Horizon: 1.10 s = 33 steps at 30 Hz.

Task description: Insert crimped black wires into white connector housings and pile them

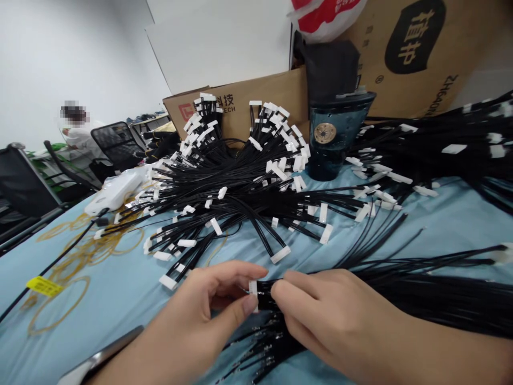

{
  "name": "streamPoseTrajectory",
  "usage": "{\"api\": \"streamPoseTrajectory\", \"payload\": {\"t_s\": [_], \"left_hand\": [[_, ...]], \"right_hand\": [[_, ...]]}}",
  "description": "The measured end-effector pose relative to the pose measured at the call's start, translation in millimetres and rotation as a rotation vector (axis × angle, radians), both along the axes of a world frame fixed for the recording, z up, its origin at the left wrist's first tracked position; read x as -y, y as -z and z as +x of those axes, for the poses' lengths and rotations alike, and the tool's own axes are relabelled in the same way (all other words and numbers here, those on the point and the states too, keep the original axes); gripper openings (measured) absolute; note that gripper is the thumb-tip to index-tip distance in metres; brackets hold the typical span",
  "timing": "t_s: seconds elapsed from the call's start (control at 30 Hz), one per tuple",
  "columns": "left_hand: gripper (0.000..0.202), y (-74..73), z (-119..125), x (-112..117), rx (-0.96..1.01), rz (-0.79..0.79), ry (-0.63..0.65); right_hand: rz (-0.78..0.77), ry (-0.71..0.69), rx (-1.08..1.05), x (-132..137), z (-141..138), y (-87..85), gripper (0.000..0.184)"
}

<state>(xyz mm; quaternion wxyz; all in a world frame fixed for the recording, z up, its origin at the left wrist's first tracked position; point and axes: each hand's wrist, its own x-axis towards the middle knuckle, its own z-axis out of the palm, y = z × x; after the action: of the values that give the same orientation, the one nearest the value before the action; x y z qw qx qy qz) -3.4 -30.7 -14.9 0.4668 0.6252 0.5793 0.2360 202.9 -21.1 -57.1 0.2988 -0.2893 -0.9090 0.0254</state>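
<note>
Two hands: right at the near edge, almost touching, and here's the action.
Left: the left hand (202,307) pinches a white plastic connector (253,295) between thumb and forefinger.
Right: the right hand (332,315) clamps down on the black wires (420,299), fingertips tight behind that connector.
Lie: the connector stands crosswise to the wires, whose long axis runs off rightward from the pinch, under the right hand, the nearer one to the bundle.
Beside: a yellow tag (44,286) and loose rubber bands (68,315) sit on the blue cloth (120,299).
Ahead: a big fan of connector-tipped cables (224,192) spreads out, with a teal tumbler (331,139) against it.
Far: cardboard boxes (256,101); a co-worker (78,133) sits well off to the left.
</note>
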Motion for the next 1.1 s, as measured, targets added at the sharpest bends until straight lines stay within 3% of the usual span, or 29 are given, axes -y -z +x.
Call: {"api": "streamPoseTrajectory", "payload": {"t_s": [0.3,0.57,0.67,0.77,0.87,1.1], "left_hand": [[0.022,1.0,6.9,2.0,-0.078,0.196,0.015],[0.023,1.8,10.1,4.8,-0.054,0.107,-0.064],[0.020,3.7,7.9,5.9,-0.069,0.146,-0.050],[0.020,6.7,6.0,7.2,-0.106,0.236,-0.079],[0.019,6.2,6.5,6.6,-0.036,0.184,-0.068],[0.017,-3.4,10.6,1.0,0.190,-0.007,-0.019]], "right_hand": [[0.020,-0.040,-0.001,1.9,1.8,-5.8,0.028],[0.064,-0.003,-0.028,3.7,0.3,3.0,0.024],[-0.042,0.017,-0.082,4.6,-1.7,0.8,0.023],[-0.261,0.013,-0.130,4.7,-2.5,-3.9,0.021],[-0.349,0.000,-0.171,4.0,-2.5,-6.4,0.019],[-0.266,0.014,-0.149,3.8,-2.5,-3.7,0.021]]}}
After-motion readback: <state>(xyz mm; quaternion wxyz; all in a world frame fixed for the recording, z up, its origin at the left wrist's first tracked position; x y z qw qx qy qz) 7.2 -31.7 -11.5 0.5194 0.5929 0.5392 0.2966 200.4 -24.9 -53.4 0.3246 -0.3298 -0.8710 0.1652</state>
